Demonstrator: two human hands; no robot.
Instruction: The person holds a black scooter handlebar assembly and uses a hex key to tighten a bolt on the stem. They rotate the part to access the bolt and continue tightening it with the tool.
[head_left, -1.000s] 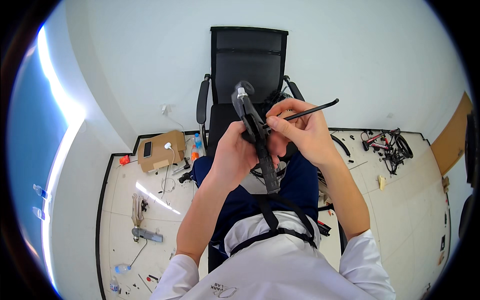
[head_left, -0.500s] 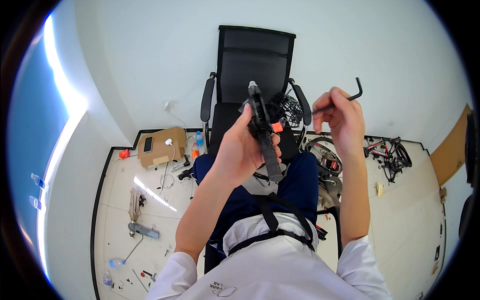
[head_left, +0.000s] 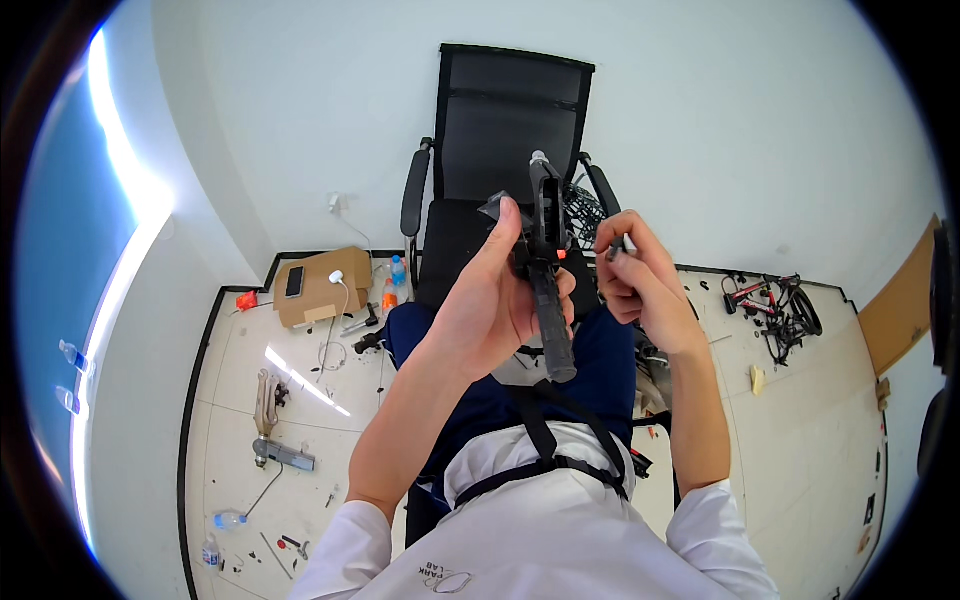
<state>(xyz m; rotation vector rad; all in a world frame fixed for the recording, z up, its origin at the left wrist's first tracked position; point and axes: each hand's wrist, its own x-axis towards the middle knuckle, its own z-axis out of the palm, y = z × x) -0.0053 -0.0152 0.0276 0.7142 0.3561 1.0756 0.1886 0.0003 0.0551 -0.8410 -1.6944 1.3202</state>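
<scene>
My left hand [head_left: 487,305] is closed around a black bicycle brake lever with a ribbed handlebar grip [head_left: 553,325], held up in front of the chair. Its light tip points away from me and the grip end toward me. A small orange-red piece shows beside it. My right hand [head_left: 650,285], a little to the right and apart from the lever, pinches a black hex key [head_left: 616,247]. Only a short bit of the key shows between thumb and fingers; the rest is hidden or seen end-on.
A black office chair [head_left: 515,130] stands ahead, a wire basket [head_left: 583,215] at its right. Bicycle parts [head_left: 775,310] lie on the floor to the right. At left are a cardboard piece [head_left: 325,305] with a phone [head_left: 295,282], bottles [head_left: 397,270] and a metal part [head_left: 285,456].
My right hand has moved down and left, closer to the brake lever, turning the hex key so its bent end no longer shows. The lever has shifted slightly right and turned.
</scene>
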